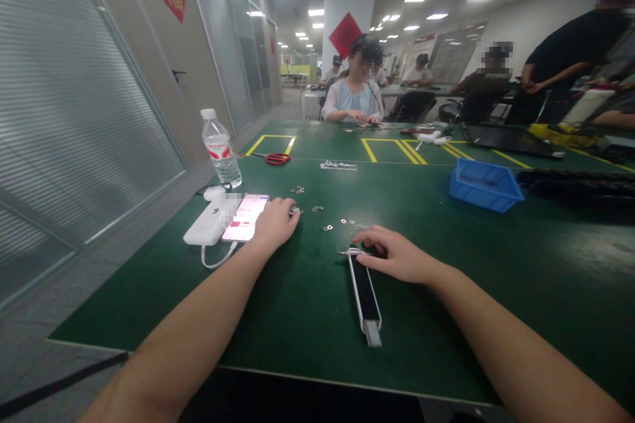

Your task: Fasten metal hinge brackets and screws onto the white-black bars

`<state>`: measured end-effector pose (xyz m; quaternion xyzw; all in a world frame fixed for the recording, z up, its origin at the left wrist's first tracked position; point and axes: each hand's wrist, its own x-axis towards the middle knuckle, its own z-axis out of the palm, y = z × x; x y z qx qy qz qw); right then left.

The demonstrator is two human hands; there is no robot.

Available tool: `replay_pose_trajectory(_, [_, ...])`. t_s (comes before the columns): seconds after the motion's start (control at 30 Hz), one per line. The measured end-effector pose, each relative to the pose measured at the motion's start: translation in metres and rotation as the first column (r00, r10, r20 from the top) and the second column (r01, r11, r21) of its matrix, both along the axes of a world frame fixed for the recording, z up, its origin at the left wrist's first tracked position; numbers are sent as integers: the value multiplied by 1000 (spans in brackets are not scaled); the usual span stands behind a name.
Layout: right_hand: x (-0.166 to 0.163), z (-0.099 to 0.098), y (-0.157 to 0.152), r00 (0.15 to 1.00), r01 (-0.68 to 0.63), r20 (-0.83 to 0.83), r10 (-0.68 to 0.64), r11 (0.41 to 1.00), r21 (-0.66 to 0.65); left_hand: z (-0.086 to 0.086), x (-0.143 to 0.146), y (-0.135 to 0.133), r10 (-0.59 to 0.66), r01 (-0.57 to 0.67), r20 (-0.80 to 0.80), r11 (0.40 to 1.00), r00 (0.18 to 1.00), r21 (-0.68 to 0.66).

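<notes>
My left hand (276, 223) lies knuckles up on the green table (496, 277), right of a phone (245, 217), its fingers curled over a small metal part at the fingertips. My right hand (397, 254) rests at the far end of a long narrow black and silver rail (365, 294), fingers pinched round a thin metal pin there. Several small washers (327, 227) are scattered on the mat between and beyond the two hands.
A white power bank (206, 228) with a cable lies left of the phone, a water bottle (221, 149) behind it. Red scissors (276, 158) and a blue bin (485, 185) sit farther back. Other people sit or stand at the far end and right.
</notes>
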<state>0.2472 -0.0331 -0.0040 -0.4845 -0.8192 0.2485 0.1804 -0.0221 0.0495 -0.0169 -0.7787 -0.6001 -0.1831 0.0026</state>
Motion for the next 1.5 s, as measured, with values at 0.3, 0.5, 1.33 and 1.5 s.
replay_pose_trajectory(0.3, [-17,-1,-3,997,-36,-71,38,999,17,-1,3,-4,4,-3,-65,1000,998,14])
replay_pose_trajectory(0.5, [-21,-7,-2,995,-19,-98,24,999,50,-3,13,-11,-226,231,-67,970,972,77])
replay_pose_trajectory(1.33, [-31,-9,-2,996,62,-67,-55,993,101,-4,29,-20,-511,512,-39,859,858,5])
replay_pose_trajectory(1.5, [-27,-9,-1,997,33,-77,-27,996,84,-3,30,-22,-494,495,-37,869,869,9])
